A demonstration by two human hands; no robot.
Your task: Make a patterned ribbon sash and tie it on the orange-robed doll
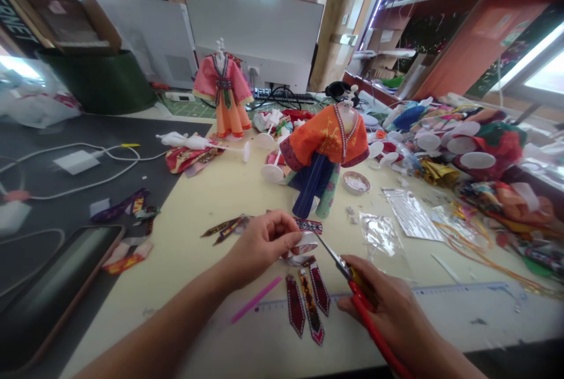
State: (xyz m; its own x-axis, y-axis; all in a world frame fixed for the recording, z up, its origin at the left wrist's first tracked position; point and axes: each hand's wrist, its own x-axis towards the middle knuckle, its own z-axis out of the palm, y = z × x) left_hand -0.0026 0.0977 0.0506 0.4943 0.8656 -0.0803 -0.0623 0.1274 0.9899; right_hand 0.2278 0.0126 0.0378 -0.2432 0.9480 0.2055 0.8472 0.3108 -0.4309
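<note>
Between the thumb and fingers of my left hand (268,241) is a small white roll of what looks like tape (308,243), with reddish print inside. My right hand (383,297) is closed around scissors (341,264) with red and yellow handles, their blade tips close to the roll's right side. Below the roll lie several pointed, patterned fabric strips (314,302) with dotted edges. A dark patterned band (311,225) lies just behind the roll. More pointed strips (224,228) rest left of my left hand. A pink stick (257,299) lies nearby.
Behind my hands stands a doll form in an orange top (328,141); a pink-robed one (222,91) stands farther back. A small bowl (356,183), plastic bags (383,238) and a ruler (462,289) lie rightward, with piled doll parts (476,138) beyond. A phone (57,291) lies left.
</note>
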